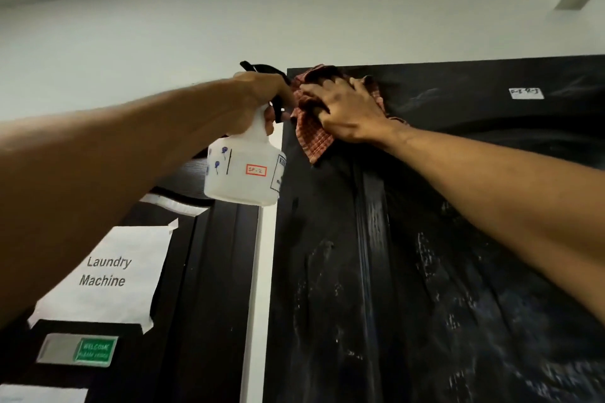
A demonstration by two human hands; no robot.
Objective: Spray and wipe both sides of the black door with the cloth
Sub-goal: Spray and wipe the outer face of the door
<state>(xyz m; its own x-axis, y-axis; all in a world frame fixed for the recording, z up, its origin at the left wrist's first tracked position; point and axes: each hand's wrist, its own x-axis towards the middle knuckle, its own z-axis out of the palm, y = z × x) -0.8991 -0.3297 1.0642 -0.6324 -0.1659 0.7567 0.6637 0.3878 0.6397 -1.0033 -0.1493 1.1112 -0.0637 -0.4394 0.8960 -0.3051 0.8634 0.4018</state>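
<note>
A: Right hand (347, 111)?
B: Fingers spread flat, pressing the red checked cloth (312, 137) against the black door (425, 271) near its top left corner. Flat palm likely gives more wiping contact.
A: Left hand (258, 98)?
B: Curled round the neck of the spray bottle (244, 170), held up just beside the cloth, probably ready to respray.
A: Door state?
B: Wet streaks lower down, so this side isn't finished. Paper sign (104, 271) on the neighbouring door.

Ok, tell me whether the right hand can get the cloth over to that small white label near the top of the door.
Probably yes. The right hand presses the cloth flat on the black door near its top left corner, and the white label sits at about the same height, with only bare door between.
</note>
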